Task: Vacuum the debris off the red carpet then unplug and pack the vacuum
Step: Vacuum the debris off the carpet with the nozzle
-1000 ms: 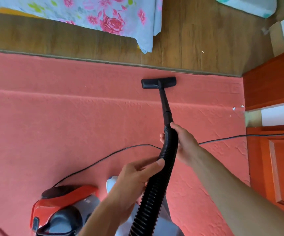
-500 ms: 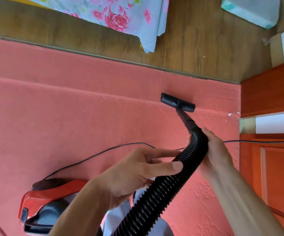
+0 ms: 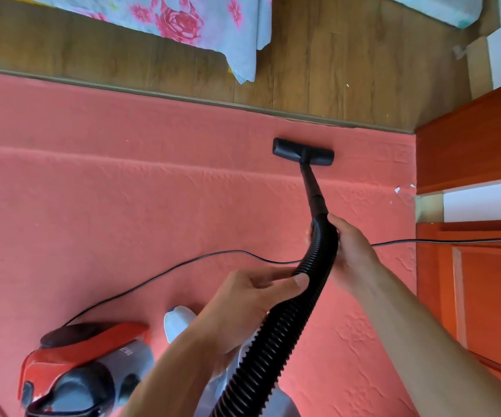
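From my seat I see the flat black plastic floor nozzle (image 3: 303,152) lying on the red textured carpet (image 3: 123,206), close to the carpet's far edge where the brown wooden plank floor (image 3: 333,70) begins. A rigid black tube (image 3: 314,191) slants back from it into the ribbed black flexible hose (image 3: 273,341).

My right hand (image 3: 351,251) is wrapped round the hose's upper end, just below the joint with the tube. My left hand (image 3: 252,299) grips the hose lower down, thumb laid along the ribs and fingers curled beneath it.

A few small white paper scraps (image 3: 397,189) lie on the carpet to the right of the tube, near the orange-red wooden panel (image 3: 484,139) — well apart from the nozzle.

The red and grey canister vacuum body (image 3: 83,365) sits on the carpet at lower left. A thin black power cord (image 3: 183,266) runs from it across the carpet, passes behind the hose, and goes on to the right over the orange-red door (image 3: 490,296).

Just right of the canister — partly behind my left forearm — a white-covered foot (image 3: 177,322) rests on the carpet. At the top, a pale blue sheet with pink roses (image 3: 198,22) hangs over the wooden floor.
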`<state>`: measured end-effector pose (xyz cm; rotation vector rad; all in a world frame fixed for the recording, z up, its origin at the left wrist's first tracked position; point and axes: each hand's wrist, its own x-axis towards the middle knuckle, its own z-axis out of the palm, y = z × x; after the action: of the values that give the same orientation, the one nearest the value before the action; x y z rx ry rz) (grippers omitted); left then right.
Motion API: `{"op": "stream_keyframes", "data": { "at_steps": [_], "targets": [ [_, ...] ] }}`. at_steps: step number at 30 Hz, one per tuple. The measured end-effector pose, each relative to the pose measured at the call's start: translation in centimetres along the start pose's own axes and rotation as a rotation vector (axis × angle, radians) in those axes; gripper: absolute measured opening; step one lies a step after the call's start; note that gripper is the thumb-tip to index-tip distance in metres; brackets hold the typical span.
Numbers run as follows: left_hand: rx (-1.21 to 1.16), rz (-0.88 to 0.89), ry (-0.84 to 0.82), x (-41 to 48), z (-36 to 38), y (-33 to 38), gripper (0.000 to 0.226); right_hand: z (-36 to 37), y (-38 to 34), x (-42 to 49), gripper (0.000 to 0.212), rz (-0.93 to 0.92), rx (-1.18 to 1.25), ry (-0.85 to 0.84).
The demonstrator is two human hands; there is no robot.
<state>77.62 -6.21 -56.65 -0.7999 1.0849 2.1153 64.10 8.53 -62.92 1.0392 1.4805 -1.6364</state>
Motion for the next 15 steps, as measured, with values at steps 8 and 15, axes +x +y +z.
{"op": "stream_keyframes", "data": {
  "at_steps": [8,15],
  "targets": [
    [0.049,0.026,-0.051,0.8,0.7,2.3,0.031,1.5,-3.0,0.3,0.024,-0.006,-0.005,-0.053],
    [0.144,0.001,-0.249,0.1,-0.6,4.2,0.031,-0.1,-3.6,-1.8,0.022,0.068,-0.061,-0.112]
  ]
}}
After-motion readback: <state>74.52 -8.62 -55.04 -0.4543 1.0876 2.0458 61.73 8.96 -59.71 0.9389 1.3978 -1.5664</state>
